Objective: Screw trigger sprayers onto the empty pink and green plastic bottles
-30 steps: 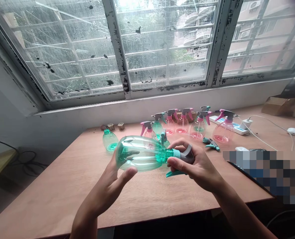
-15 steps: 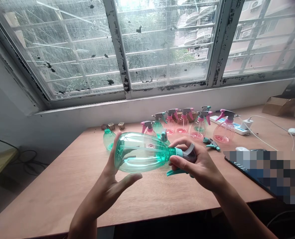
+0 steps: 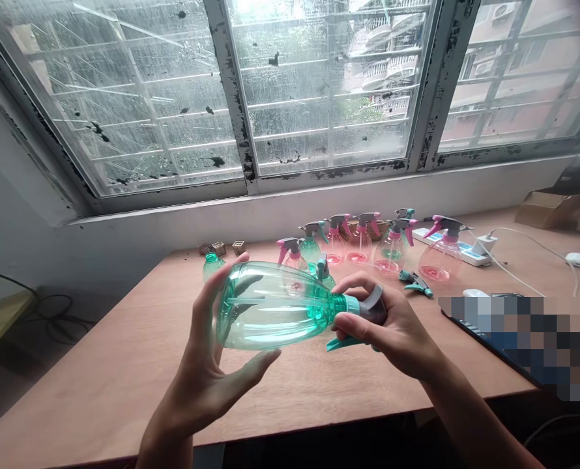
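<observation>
A clear green spray bottle [image 3: 270,316] is held on its side above the table, base to the left. My right hand [image 3: 385,326] is closed round the neck and its grey and teal spray head [image 3: 372,305]. Around the wide base curves my left hand [image 3: 212,352], its fingers behind the bottle and its thumb below. A pale tube shows inside the bottle. Behind my left fingers, a green bottle without a spray head [image 3: 213,262] is partly hidden. A loose teal and grey spray head [image 3: 416,284] lies right of my right hand.
Several pink and green spray bottles [image 3: 358,244] stand at the back of the wooden table [image 3: 124,352]. Small brown blocks [image 3: 238,247] sit at its back left. A white power strip [image 3: 470,253] with cables and a blurred-out flat object [image 3: 524,345] are on the right.
The left hand has shifted slightly left, its fingers now curving more around the base. The bottle's base end has dropped a little and come left. My right hand has hardly moved.
</observation>
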### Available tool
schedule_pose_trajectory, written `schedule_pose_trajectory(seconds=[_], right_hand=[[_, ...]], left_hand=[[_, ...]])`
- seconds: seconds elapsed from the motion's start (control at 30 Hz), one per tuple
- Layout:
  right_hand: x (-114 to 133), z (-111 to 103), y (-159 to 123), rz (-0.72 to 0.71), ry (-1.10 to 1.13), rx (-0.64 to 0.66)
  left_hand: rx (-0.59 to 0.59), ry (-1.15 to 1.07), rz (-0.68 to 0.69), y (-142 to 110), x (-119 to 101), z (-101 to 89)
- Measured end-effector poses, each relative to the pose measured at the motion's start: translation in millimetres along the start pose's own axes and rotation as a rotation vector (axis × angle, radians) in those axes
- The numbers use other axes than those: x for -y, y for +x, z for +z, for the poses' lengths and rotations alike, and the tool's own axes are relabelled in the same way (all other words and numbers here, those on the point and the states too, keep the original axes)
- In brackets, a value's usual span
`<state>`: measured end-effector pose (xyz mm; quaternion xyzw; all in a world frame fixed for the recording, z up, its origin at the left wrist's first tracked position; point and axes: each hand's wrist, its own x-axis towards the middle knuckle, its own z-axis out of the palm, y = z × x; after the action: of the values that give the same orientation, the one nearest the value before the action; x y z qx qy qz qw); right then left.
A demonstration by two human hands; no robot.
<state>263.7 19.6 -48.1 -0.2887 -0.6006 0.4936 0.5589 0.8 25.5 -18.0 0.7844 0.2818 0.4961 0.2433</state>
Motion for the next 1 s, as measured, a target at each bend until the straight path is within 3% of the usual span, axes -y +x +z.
schedule_pose_trajectory(seconds=[0.63,1.0], right_hand=[[1.3,-1.0,-0.2,-0.005,-0.004,-0.007],[0.5,0.1,-2.2,-0.025,0.012,-0.032]], left_hand=[[-0.012,0.018,-0.023,-1.6,6.0,1.6],[-0.009,0.092,0.035,-1.4,13.5,2.1]])
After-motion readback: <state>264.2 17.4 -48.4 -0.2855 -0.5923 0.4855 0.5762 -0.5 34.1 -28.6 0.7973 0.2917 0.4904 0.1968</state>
